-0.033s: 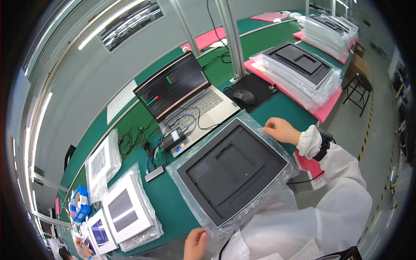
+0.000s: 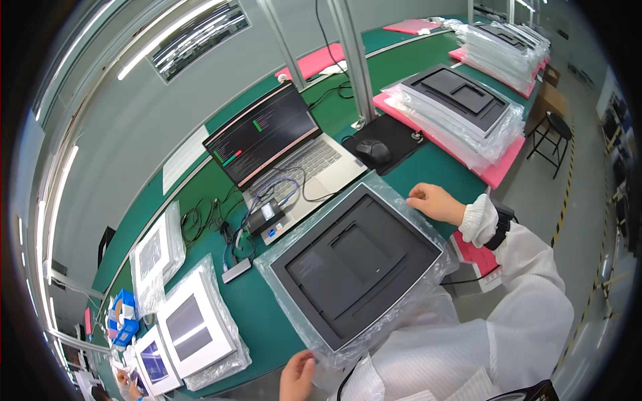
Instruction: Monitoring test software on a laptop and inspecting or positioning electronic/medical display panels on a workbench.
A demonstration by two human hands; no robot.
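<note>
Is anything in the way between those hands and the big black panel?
Just clear plastic: its edge sticks out around the black panel, toward the left hand and the right hand. Nothing else visible stands between.

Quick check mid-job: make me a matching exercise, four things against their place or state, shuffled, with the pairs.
1. Dark panel
2. Laptop
3. Mouse
4. Stool

A. On the floor
B. On a black mat
C. Between left hand and right hand
D. Open, screen lit

Pairs: 1-C, 2-D, 3-B, 4-A
</note>
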